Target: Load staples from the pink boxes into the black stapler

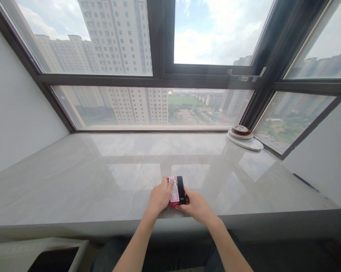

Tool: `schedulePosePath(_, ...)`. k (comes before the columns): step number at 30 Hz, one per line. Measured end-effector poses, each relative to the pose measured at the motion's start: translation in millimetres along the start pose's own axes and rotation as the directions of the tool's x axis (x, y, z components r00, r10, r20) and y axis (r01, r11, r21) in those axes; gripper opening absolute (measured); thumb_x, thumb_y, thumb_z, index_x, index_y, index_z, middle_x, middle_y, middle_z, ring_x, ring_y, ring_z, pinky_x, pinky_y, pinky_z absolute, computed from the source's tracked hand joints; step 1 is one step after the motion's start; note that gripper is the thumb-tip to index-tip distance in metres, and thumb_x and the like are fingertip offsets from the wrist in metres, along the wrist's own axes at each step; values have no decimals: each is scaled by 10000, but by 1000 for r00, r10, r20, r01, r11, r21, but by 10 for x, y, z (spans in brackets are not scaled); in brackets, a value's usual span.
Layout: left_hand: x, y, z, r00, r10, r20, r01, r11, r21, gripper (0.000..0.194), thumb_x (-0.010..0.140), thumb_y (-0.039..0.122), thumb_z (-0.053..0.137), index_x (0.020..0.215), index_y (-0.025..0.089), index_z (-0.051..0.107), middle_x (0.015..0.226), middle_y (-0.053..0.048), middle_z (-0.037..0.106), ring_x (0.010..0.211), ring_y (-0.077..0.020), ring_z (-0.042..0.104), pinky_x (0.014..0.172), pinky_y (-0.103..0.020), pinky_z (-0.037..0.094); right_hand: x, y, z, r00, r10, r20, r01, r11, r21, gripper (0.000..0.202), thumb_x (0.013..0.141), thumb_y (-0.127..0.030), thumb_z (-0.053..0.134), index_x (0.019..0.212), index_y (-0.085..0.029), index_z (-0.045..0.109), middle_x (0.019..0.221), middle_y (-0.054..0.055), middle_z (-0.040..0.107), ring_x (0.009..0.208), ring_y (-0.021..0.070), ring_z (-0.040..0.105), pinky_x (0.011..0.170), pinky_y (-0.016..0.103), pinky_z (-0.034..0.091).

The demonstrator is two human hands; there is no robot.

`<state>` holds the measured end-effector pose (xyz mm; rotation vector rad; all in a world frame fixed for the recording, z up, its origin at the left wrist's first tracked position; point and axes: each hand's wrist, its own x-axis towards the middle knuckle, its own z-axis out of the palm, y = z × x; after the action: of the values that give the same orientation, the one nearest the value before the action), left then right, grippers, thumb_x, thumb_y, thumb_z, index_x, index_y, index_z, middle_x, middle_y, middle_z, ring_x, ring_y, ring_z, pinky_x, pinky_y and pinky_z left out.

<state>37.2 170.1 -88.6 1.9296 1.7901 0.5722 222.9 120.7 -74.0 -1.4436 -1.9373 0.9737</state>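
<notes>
Near the front edge of the stone sill, my left hand (pixel 161 195) grips a small white and pink box (pixel 175 192) from its left side, the thumb lying on its face. Against the box's right side stands a narrow black item (pixel 181 190) with small light print near its bottom; its kind I cannot make out. My right hand (pixel 196 206) closes on the black item from the right, its thumb at the lower end near the box. Box and black item touch side by side. The right fingertips are partly hidden behind the black item.
A pale glossy stone sill (pixel 82 181) runs under a dark-framed window (pixel 156 81). A stack of plates (pixel 245 142) stands in the far right corner. Below the front edge at left is a white piece with a dark opening (pixel 55 258).
</notes>
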Motion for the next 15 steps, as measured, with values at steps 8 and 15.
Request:
schedulePosePath(8, 303, 867, 542, 997, 29, 66, -30, 1000, 7, 577, 1037, 583, 175, 1276, 151, 475, 1057, -202, 726, 1020, -326, 695, 845, -376, 438, -60, 608, -800, 998, 54, -10, -55, 998, -33, 437, 714, -399, 756, 1098, -199, 701, 705, -43, 605, 640, 136, 484, 609, 229, 372)
schedulePosePath(15, 652, 1937, 1144, 981, 98, 169, -82, 992, -97, 645, 1040, 560, 192, 1387, 61, 408, 1165, -269, 685, 1117, -344, 664, 911, -409, 443, -212, 1278, -1807, 962, 275, 8, -275, 961, 41, 546, 637, -514, 782, 1031, -140, 728, 674, -13, 620, 588, 131, 487, 551, 228, 358)
